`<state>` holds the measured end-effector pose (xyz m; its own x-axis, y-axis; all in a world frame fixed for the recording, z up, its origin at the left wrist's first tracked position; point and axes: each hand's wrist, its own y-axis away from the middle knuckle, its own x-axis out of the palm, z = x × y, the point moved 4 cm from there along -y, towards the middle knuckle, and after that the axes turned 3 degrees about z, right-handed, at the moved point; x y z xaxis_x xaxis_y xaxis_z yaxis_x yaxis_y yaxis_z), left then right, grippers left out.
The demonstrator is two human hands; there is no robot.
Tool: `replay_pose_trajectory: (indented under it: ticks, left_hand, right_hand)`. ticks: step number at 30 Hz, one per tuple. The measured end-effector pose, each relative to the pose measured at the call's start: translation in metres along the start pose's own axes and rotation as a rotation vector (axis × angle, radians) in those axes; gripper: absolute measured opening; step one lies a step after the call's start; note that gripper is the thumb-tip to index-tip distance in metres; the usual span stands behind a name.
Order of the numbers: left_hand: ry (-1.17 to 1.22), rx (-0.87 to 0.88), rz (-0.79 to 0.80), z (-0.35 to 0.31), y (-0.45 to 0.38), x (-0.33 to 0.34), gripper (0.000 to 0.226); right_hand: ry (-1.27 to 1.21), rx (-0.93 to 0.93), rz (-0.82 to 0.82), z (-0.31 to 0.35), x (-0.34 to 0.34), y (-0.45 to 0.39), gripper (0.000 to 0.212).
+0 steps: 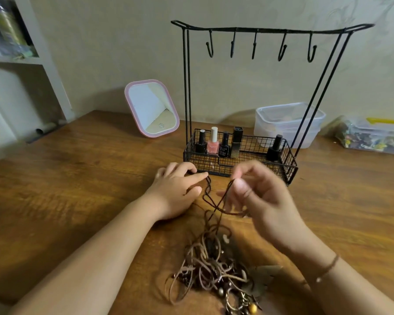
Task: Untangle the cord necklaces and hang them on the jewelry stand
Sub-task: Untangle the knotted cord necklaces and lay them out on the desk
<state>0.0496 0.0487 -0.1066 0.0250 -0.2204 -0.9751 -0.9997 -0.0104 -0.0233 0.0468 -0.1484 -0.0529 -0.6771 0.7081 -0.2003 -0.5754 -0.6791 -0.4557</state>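
Wooden worktop (77, 178) carries black wire jewelry stand (239, 155), hooks bare. Tangled cord necklaces (212, 264) heaped near front edge. Left hand (178, 189) and right hand (259, 196) each pinch a dark cord strand.

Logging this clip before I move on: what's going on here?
A person is working a dark cord loose from a tangled pile of cord necklaces on the wooden table. The right hand pinches the cord and lifts it; the left hand holds its other end down near the wire basket. The jewelry stand sits just behind, and all five hooks are bare, so nothing is hung yet.
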Motion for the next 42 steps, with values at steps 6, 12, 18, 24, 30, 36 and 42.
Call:
replay_pose_trajectory:
  ticks: [6,12,18,24,30,36,42]
  left_hand:
    - [1.036,0.375,0.097,-0.050,0.029,-0.015,0.045]
    - [0.883,0.442,0.180,-0.065,0.028,-0.005,0.017]
    - [0.990,0.387,0.131,-0.054,0.027,-0.009,0.019]
    - [1.006,0.464,0.112,-0.047,0.030,-0.024,0.017]
    - [1.534,0.282,0.151,-0.031,0.028,-0.021,0.017]
    - [1.484,0.117,0.112,-0.034,0.026,-0.016,0.035]
    - [1.564,0.146,0.101,-0.033,0.024,-0.016,0.036]
  right_hand:
    - [-0.309,0.100,-0.321,-0.001,-0.024,-0.004,0.008]
    - [-0.164,0.060,-0.636,-0.002,-0.074,-0.001,0.023]
    - [-0.302,-0.091,-1.057,-0.011,-0.124,0.013,0.022]
    - [-0.503,-0.118,-0.987,-0.009,-0.123,0.013,0.028]
    - [-0.794,0.181,-0.528,-0.010,-0.080,-0.001,0.023]
    - [-0.911,0.363,-0.313,-0.013,-0.057,0.000,0.017]
    - [0.208,0.550,-0.142,-0.013,-0.070,0.003,0.025]
